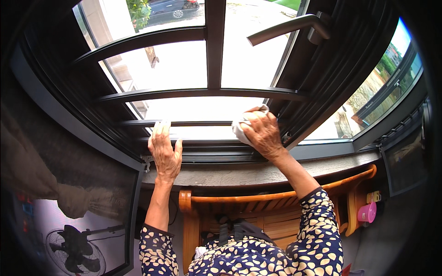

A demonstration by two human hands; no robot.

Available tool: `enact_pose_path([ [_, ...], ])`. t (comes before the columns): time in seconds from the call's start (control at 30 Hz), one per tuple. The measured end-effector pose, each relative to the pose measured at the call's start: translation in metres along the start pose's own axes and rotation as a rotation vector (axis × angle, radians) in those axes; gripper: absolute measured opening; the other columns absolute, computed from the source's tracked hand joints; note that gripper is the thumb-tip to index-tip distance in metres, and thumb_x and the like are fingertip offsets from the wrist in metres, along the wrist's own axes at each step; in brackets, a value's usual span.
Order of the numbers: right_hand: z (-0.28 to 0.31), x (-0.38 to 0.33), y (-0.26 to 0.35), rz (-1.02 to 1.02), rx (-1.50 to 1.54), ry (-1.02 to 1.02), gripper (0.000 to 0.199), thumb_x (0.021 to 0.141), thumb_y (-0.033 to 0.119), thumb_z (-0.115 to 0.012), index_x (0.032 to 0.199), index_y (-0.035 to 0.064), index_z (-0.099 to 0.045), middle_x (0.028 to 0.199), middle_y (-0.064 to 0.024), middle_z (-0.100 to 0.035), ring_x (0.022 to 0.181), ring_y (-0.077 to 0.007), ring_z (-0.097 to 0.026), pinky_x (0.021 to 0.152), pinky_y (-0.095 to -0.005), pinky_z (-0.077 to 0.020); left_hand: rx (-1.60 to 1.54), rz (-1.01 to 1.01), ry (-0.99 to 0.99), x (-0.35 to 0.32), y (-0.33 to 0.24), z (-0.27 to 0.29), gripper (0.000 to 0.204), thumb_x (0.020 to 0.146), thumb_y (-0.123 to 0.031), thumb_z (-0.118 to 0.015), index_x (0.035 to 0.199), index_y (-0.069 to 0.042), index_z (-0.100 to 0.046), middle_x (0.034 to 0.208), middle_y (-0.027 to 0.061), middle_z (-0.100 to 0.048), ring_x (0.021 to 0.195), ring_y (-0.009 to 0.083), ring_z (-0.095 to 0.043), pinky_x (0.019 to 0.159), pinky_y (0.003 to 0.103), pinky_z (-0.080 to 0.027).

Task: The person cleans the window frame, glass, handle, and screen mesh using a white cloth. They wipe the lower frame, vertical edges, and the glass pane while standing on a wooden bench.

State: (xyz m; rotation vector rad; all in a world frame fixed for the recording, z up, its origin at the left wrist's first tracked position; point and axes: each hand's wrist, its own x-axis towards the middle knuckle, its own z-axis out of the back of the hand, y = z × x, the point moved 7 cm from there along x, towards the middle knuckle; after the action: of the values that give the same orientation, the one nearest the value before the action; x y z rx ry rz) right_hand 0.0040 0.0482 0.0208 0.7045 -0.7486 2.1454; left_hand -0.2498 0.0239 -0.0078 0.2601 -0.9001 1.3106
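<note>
My right hand (pixel 264 134) is closed round a crumpled white cloth (pixel 240 129), which presses against a low dark bar at the right side of the window frame (pixel 214 64). My left hand (pixel 164 151) rests with its fingers stretched out on the lower bars of the same frame, towards the left, and holds nothing. Above and to the right of my right hand, a grey window handle (pixel 285 30) sticks out from the frame. The part of the cloth under my palm is hidden.
Below the pale stone sill (pixel 216 174) stands a wooden slatted bench (pixel 271 202). An open dark screen panel (pixel 106 216) is on the left, with a fan's reflection in it. Another panel (pixel 405 152) and a pink plastic container (pixel 367 213) are on the right. Outside, a dark car (pixel 168 11) is parked.
</note>
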Motion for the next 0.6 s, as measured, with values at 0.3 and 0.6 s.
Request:
enact_pose_path([
  [0.3,0.02,-0.037,-0.037,-0.066,-0.018,0.045,0.024,0.076,0.016,-0.071,0.098,0.0206,-0.062,0.116,-0.0041,-0.057,0.114,-0.0221,-0.052,0.095,-0.0431,-0.0367,0.179,0.06,0.087,0.005,0.007,-0.017,0.07,0.076,-0.017,-0.074,0.136,-0.011,-0.041,0.139,0.0079,-0.04,0.137,0.0247,-0.031,0.115,0.048,-0.016],
  [0.6,-0.01,0.022,0.019,0.098,0.159,0.053,0.026,0.078,0.019,-0.071,0.102,0.0195,-0.062,0.115,-0.0082,-0.058,0.108,-0.0243,-0.055,0.09,-0.0433,-0.0406,0.138,0.08,0.096,0.006,0.002,-0.013,0.072,0.073,-0.015,-0.076,0.136,-0.011,-0.04,0.138,0.0094,-0.04,0.135,0.028,-0.033,0.114,0.047,-0.022],
])
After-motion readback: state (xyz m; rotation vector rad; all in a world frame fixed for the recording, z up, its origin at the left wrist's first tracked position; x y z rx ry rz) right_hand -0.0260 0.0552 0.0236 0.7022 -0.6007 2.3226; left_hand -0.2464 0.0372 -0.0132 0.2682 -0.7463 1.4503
